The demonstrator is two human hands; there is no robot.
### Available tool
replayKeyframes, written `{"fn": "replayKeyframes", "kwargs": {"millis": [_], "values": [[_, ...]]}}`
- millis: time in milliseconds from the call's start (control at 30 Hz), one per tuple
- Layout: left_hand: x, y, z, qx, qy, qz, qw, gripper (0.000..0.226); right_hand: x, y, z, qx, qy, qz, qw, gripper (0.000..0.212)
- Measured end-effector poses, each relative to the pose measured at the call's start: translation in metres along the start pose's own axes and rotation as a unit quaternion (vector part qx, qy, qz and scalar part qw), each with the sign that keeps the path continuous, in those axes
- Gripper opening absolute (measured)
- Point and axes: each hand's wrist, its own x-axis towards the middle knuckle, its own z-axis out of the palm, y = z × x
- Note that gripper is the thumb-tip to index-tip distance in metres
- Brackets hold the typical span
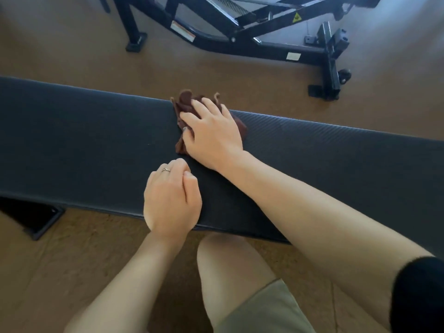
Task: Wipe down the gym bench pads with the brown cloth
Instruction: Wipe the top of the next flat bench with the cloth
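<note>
Left hand point(171, 198) nearest, loosely curled, holding nothing, resting on pad's point(72, 145) near edge. Right hand point(211, 131) fingers spread, pressing cloth point(185, 102) at pad's far edge. Best keep palm flat, overlap strokes along pad.

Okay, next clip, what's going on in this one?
A person is cleaning a black gym bench pad. The right hand presses flat on a bunched brown cloth near the pad's far edge, about midway along it. The left hand rests on the near edge with fingers loosely curled, holding nothing; it wears a ring. The person's knee is just below the bench, and a black equipment frame stands on the brown floor beyond.
</note>
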Motion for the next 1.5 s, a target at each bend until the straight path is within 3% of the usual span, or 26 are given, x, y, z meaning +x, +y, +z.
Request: {"fn": "replayKeyframes", "kwargs": {"millis": [133,233,400,633,767,833,1000,1133,1267,1367,1500], "values": [[0.011,-0.007,-0.022,-0.013,0.044,-0.038,0.998,0.024,-0.076,0.006,-0.020,0.048,-0.033,-0.095,0.994,0.039],[0.028,-0.032,-0.042,0.049,0.092,-0.096,0.990,0.023,-0.126,0.010,-0.028,0.056,-0.057,-0.114,0.990,0.043],[0.034,-0.051,-0.031,0.085,0.055,-0.154,0.983,0.025,-0.065,0.005,-0.016,0.048,-0.055,-0.136,0.988,0.040],[0.037,-0.058,-0.029,0.119,0.033,-0.142,0.982,0.026,0.027,-0.061,0.020,0.045,-0.014,-0.097,0.994,0.033],[0.035,-0.057,-0.032,0.119,0.038,-0.133,0.983,0.024,0.021,-0.039,0.018,0.083,0.014,-0.107,0.991,0.027],[0.034,-0.056,-0.032,0.106,0.047,-0.142,0.983,0.023,0.008,0.001,0.007,0.077,0.033,-0.069,0.994,0.030],[0.030,-0.051,-0.031,0.075,0.063,-0.145,0.985,0.024,-0.063,0.118,-0.043,0.013,0.052,0.131,0.990,0.040],[0.032,-0.049,-0.032,0.057,0.077,-0.169,0.981,0.024,-0.077,0.115,-0.044,-0.027,0.040,0.233,0.971,0.042],[0.032,-0.051,-0.032,0.049,0.074,-0.164,0.982,0.024,-0.028,0.040,-0.015,-0.009,0.052,0.147,0.988,0.043],[0.030,-0.055,-0.034,0.031,0.070,-0.152,0.985,0.025,0.010,-0.035,0.008,-0.002,-0.001,0.056,0.998,0.044],[0.030,-0.069,-0.049,-0.020,0.039,-0.113,0.993,0.026,-0.017,-0.044,-0.001,0.023,-0.015,-0.034,0.999,0.043]]}}
